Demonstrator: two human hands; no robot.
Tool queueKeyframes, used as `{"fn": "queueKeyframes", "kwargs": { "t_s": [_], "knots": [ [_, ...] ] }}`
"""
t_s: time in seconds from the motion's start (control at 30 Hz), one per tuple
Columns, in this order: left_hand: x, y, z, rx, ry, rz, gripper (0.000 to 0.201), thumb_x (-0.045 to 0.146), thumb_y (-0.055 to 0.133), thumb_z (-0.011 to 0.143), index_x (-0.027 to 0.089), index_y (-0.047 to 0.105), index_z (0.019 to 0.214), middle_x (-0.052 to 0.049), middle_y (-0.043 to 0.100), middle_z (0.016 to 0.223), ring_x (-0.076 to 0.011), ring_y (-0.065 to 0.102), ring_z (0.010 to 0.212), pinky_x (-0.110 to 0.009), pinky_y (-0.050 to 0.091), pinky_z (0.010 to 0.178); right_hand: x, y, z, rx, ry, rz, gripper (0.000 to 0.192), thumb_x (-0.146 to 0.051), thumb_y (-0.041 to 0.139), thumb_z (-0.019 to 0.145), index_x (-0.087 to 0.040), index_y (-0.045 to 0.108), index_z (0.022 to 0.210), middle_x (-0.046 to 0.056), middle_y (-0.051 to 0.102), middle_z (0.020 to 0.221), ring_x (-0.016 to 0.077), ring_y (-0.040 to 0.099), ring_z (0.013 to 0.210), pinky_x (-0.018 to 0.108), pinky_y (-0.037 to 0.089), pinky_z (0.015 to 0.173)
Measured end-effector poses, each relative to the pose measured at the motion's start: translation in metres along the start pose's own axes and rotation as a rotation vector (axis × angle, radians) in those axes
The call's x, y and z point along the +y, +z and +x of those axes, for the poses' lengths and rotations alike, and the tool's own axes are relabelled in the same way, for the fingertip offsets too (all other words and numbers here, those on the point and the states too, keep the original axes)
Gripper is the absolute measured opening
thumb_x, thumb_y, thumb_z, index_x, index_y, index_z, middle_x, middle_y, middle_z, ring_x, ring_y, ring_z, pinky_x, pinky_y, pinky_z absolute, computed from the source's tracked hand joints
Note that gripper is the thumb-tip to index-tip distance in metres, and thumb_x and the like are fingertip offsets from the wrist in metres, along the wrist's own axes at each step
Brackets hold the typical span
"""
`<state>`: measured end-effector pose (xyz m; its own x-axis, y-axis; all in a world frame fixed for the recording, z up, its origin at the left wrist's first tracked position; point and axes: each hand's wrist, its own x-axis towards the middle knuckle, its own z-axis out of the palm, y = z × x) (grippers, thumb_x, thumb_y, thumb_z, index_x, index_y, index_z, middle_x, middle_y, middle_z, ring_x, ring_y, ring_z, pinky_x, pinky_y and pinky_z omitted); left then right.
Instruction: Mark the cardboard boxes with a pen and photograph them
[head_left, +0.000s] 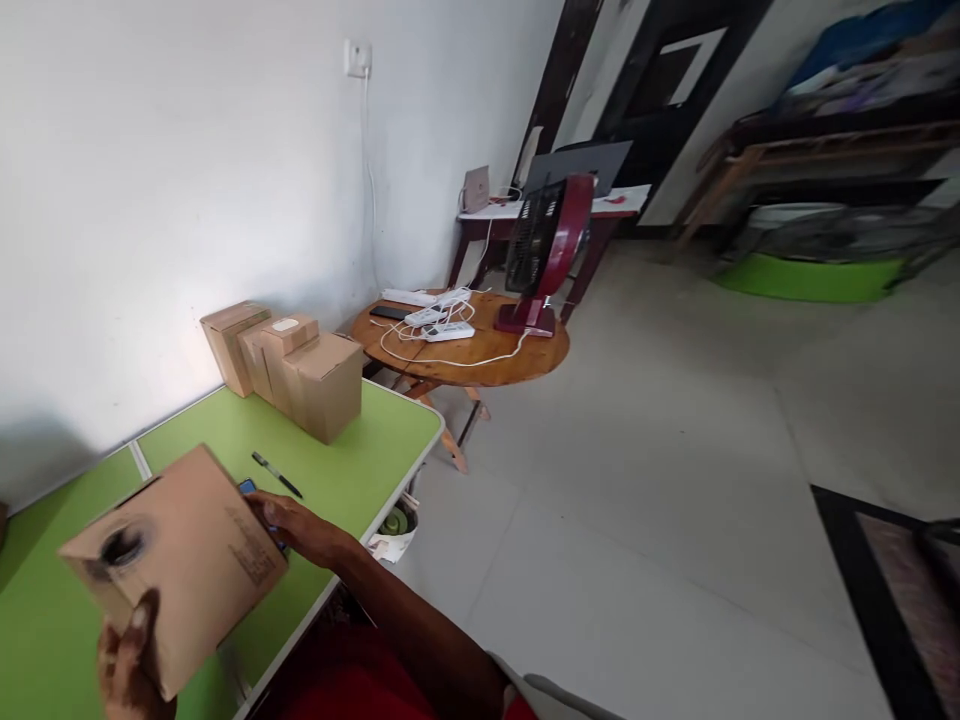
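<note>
Both hands clamp one cardboard box (176, 560), held tilted above the near part of the green bench (352, 470). Left hand (131, 665) has its grip closed on the box's lower corner, thumb pressed flat on the front face. Right hand (300, 530) closes on the box's right edge, fingers curled behind it, where a small blue thing (247, 487) peeks out; what that is cannot be told. A dark smudge marks the box's left face and faint print runs along its right side.

Beyond the bench stands a round wooden table (480, 355) carrying a dark red fan (544, 250), white power strips (442, 320) with tangled cords, and a black phone (388, 313). On the bench's far side, against the white wall, a cluster of closed cardboard boxes (300, 370) sits close together. Between that cluster and the held box a black pen (277, 475) lies on the green top, apart from both. A red sleeve shows at the bottom edge.
</note>
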<state>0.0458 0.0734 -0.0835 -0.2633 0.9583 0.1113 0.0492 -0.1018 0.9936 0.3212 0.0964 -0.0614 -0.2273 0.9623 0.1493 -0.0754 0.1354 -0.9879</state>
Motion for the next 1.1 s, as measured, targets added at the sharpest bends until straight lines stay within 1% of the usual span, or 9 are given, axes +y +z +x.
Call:
{"fn": "queueKeyframes", "kwargs": {
  "t_s": [0.13,0.23,0.33,0.47,0.6,0.67,0.83,0.97,1.1],
  "knots": [
    [0.032,0.075,0.017,-0.231,-0.047,-0.018,0.086,0.073,0.086,0.08,0.019,0.072,0.146,-0.014,0.084,0.117,-0.0401,0.08,0.111,-0.055,0.069,0.096,-0.019,-0.041,-0.039,0.113,-0.131,0.171,0.092,-0.075,0.1,0.069,-0.022,0.072,0.14,0.008,0.077,0.133,0.0328,0.072,0.124,0.045,0.058,0.11],
    [0.049,0.14,0.023,-0.506,0.162,0.054,0.085,0.081,0.082,0.084,0.019,0.073,0.141,-0.016,0.082,0.122,-0.0378,0.079,0.114,-0.051,0.067,0.098,-0.03,-0.08,-0.076,0.394,-0.131,-0.022,0.081,-0.057,0.103,0.069,-0.021,0.071,0.135,0.007,0.078,0.126,0.031,0.071,0.118,0.043,0.06,0.103],
    [0.044,0.2,0.014,-0.523,0.277,0.065,0.075,0.073,0.085,0.087,0.024,0.073,0.142,-0.016,0.072,0.145,-0.036,0.072,0.131,-0.051,0.061,0.11,-0.028,-0.107,-0.113,0.68,-0.152,-0.199,0.065,-0.056,0.097,0.075,-0.022,0.07,0.124,0.005,0.078,0.111,0.027,0.071,0.101,0.037,0.062,0.086],
    [0.02,0.257,-0.024,-0.486,0.433,0.079,0.08,0.062,0.08,0.096,0.025,0.056,0.163,-0.02,0.061,0.157,-0.0374,0.063,0.143,-0.058,0.053,0.119,0.003,-0.119,-0.137,1.144,-0.128,-0.367,0.061,-0.064,0.093,0.078,-0.025,0.061,0.113,0.003,0.075,0.097,0.0245,0.068,0.083,0.034,0.059,0.068],
    [0.0,0.294,-0.053,-0.8,0.447,0.116,0.087,0.063,0.079,0.096,0.025,0.049,0.17,-0.021,0.053,0.168,-0.0386,0.053,0.158,-0.059,0.044,0.131,0.056,-0.115,-0.109,1.496,-0.091,-0.492,0.07,-0.063,0.087,0.082,-0.024,0.057,0.133,0.012,0.077,0.116,0.033,0.073,0.1,0.046,0.066,0.083],
    [-0.006,0.308,-0.048,-0.901,0.393,0.152,0.091,0.064,0.083,0.092,0.023,0.052,0.168,-0.022,0.055,0.168,-0.0394,0.052,0.161,-0.058,0.041,0.134,0.084,-0.107,-0.084,1.459,-0.113,-0.558,0.062,-0.058,0.072,0.095,-0.023,0.056,0.144,0.017,0.075,0.128,0.037,0.073,0.114,0.052,0.065,0.094],
    [-0.013,0.321,0.011,-0.824,0.303,0.231,0.069,0.064,0.08,0.095,0.018,0.068,0.144,-0.022,0.071,0.146,-0.0389,0.063,0.147,-0.06,0.046,0.129,0.131,-0.081,-0.042,1.18,-0.206,-0.729,0.076,-0.052,0.068,0.099,-0.019,0.048,0.165,0.026,0.059,0.16,0.0455,0.058,0.151,0.07,0.054,0.122],
    [-0.017,0.31,0.047,-0.799,0.254,0.257,0.046,0.058,0.077,0.102,0.018,0.074,0.125,-0.014,0.077,0.127,-0.0319,0.073,0.124,-0.058,0.056,0.116,0.124,-0.085,-0.034,1.132,-0.224,-0.664,0.072,-0.05,0.069,0.104,-0.023,0.045,0.166,0.024,0.039,0.177,0.0435,0.045,0.164,0.067,0.047,0.131],
    [-0.02,0.306,0.051,-0.772,0.233,0.2,0.048,0.059,0.076,0.104,0.019,0.073,0.131,-0.014,0.075,0.135,-0.0309,0.073,0.126,-0.056,0.059,0.112,0.1,-0.108,-0.022,1.012,-0.193,-0.536,0.054,-0.051,0.07,0.101,-0.022,0.057,0.145,0.025,0.047,0.169,0.0394,0.05,0.16,0.06,0.046,0.132]
  ]
}}
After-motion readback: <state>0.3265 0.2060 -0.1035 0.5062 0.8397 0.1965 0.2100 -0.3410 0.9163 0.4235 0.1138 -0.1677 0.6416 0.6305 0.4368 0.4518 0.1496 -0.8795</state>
